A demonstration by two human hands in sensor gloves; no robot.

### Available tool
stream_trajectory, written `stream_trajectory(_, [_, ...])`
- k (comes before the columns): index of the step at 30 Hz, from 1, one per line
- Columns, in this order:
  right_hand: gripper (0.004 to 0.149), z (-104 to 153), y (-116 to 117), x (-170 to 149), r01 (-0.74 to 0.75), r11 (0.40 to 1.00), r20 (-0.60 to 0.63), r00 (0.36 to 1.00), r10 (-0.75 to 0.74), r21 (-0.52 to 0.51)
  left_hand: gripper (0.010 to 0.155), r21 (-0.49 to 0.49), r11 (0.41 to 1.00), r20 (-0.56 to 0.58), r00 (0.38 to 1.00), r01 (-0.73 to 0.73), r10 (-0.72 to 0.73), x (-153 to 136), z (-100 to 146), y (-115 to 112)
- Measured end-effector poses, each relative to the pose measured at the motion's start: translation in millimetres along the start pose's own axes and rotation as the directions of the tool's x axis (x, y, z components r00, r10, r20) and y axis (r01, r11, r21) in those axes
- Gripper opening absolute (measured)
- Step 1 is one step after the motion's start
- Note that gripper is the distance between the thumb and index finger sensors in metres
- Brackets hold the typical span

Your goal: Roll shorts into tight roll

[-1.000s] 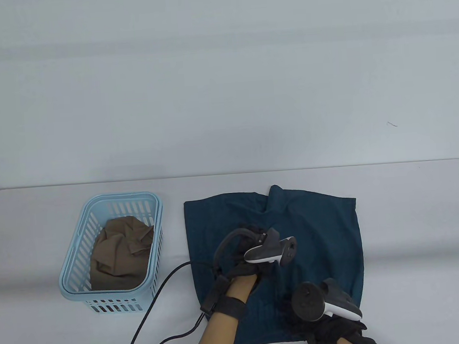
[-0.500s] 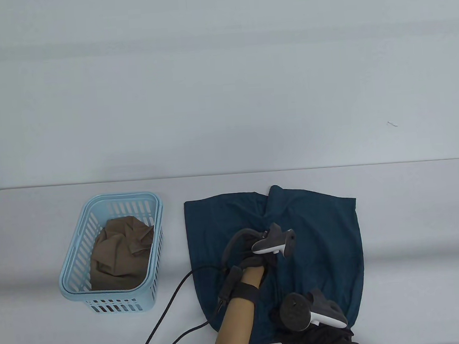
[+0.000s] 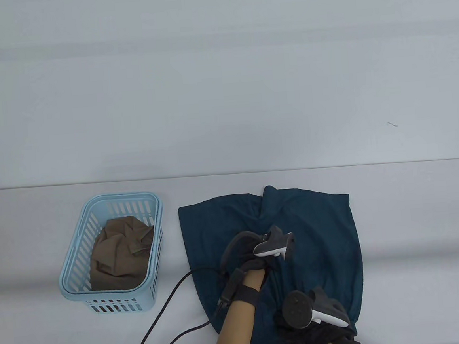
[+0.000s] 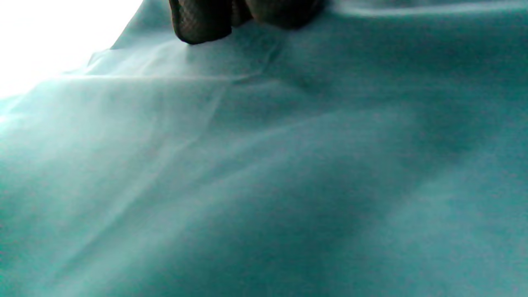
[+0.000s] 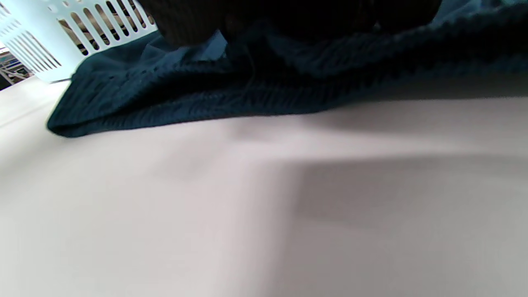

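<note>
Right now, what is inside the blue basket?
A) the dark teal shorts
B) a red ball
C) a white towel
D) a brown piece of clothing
D: the table view shows a crumpled brown garment lying inside the light blue basket, while the teal shorts lie spread on the table beside it.

Setting: likely a lab recording station.
Bare grey-white wall, plain white table, tracker cable, light-blue laundry basket staged as a prop.
</note>
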State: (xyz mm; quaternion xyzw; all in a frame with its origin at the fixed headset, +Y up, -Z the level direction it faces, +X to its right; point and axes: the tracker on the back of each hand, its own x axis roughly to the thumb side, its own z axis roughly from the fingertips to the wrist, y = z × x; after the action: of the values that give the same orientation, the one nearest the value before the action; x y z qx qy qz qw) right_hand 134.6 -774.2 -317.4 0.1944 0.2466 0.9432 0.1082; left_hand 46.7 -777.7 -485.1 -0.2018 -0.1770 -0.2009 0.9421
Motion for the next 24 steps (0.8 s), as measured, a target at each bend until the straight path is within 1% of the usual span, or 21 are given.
stream_trajectory(7, [0.05, 4, -8, -15, 0.016, 1.0, -0.089, 0.996, -0.014, 0.02, 0.055, -0.019, 0.999, -0.022, 0.999, 0.038, -0.038, -1, 2, 1])
stream_trajectory(12, [0.049, 5, -14, -24, 0.009, 1.0, -0.17, 0.985, -0.005, 0.026, 0.054, -0.011, 0.997, -0.025, 0.997, 0.071, -0.071, 0, 4, 1])
stream_trajectory(18, [0.052, 7, -17, -32, -0.017, 0.999, -0.268, 0.963, 0.024, 0.027, 0.053, -0.003, 0.995, -0.024, 0.995, 0.102, -0.102, 1, 7, -1])
stream_trajectory(24, [0.054, 7, -20, -40, -0.04, 0.999, -0.33, 0.943, 0.042, 0.012, 0.05, 0.009, 0.992, -0.023, 0.992, 0.122, -0.122, 4, 10, -3])
